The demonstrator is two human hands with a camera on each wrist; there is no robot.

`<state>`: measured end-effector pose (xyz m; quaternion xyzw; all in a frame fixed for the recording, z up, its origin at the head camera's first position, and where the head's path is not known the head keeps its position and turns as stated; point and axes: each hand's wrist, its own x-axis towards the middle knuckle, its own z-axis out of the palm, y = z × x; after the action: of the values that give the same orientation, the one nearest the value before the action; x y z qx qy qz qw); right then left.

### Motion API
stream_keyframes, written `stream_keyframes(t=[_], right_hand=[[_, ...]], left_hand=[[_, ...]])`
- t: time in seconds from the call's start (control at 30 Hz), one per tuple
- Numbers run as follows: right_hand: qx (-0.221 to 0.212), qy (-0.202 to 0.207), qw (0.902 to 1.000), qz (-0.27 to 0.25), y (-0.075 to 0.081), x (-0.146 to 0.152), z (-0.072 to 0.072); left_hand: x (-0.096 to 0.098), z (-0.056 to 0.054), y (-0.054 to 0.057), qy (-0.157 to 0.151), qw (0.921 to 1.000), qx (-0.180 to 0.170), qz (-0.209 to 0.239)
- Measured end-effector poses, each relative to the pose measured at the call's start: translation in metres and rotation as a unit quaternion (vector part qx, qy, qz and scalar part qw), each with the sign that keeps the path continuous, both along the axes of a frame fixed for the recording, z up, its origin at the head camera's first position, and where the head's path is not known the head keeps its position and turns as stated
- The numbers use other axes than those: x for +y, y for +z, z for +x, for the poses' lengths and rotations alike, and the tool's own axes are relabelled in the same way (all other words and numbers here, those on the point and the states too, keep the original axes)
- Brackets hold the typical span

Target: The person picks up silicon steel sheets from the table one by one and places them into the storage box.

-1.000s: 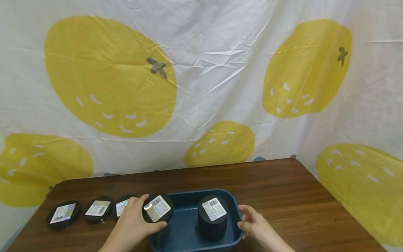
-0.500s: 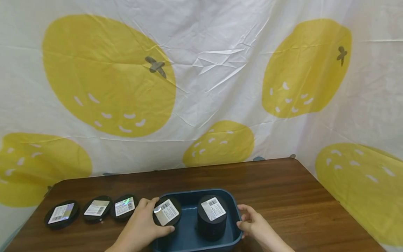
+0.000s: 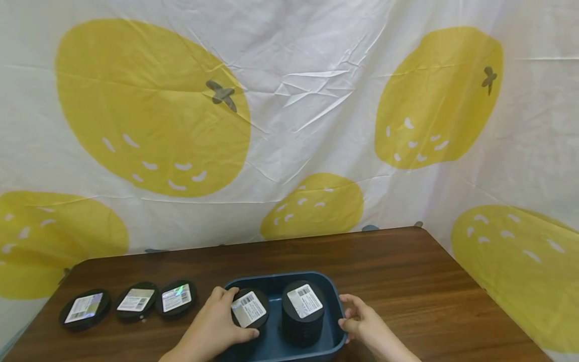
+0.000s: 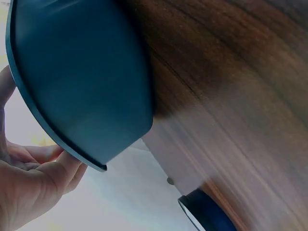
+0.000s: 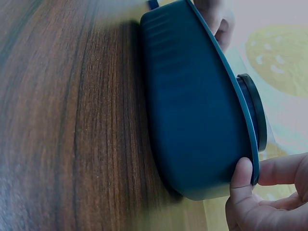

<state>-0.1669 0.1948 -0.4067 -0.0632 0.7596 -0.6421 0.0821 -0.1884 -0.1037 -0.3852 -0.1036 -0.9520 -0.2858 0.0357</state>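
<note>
My left hand (image 3: 217,322) grips a black round disc (image 3: 258,322) by its edge, thumb at the near side and fingers at the far side. The disc's white barcode label faces up, and it is held over the left part of a dark blue rectangular bin (image 3: 289,275). A stack of similar discs (image 3: 302,324) stands in the bin's right half; its top shows above the rim in the right wrist view. My right hand (image 3: 368,324) pinches the bin's right rim between thumb and fingers. The left wrist view shows the bin's outer wall (image 4: 82,82), which hides the held disc.
Several more labelled black discs lie in a row on the wooden table (image 3: 398,281) left of the bin: one far left (image 3: 94,322), one in the middle (image 3: 131,315) and one nearest the bin (image 3: 176,312). A fruit-patterned cloth (image 3: 307,125) hangs behind the table.
My left hand has carried the disc rightward, from the bin's left edge to over its inside. This uncovered the nearest disc on the table. My right hand has kept its hold on the rim.
</note>
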Motion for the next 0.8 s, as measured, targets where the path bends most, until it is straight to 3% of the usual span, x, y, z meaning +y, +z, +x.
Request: stream_keyframes(t=[0.23,0.4,0.8], right_hand=[[0.001,0.006,1.0000,0.005,0.000,0.001,0.000],[0.000,0.007,1.0000,0.004,0.000,0.001,0.000],[0.001,0.008,0.9999,0.008,-0.001,0.001,-0.001]], left_hand=[[0.007,-0.002,-0.003,-0.013,0.9995,0.003,-0.027],[0.011,-0.002,-0.006,-0.004,0.9986,0.014,-0.051],[0.015,-0.003,-0.010,-0.027,0.9975,-0.005,-0.065]])
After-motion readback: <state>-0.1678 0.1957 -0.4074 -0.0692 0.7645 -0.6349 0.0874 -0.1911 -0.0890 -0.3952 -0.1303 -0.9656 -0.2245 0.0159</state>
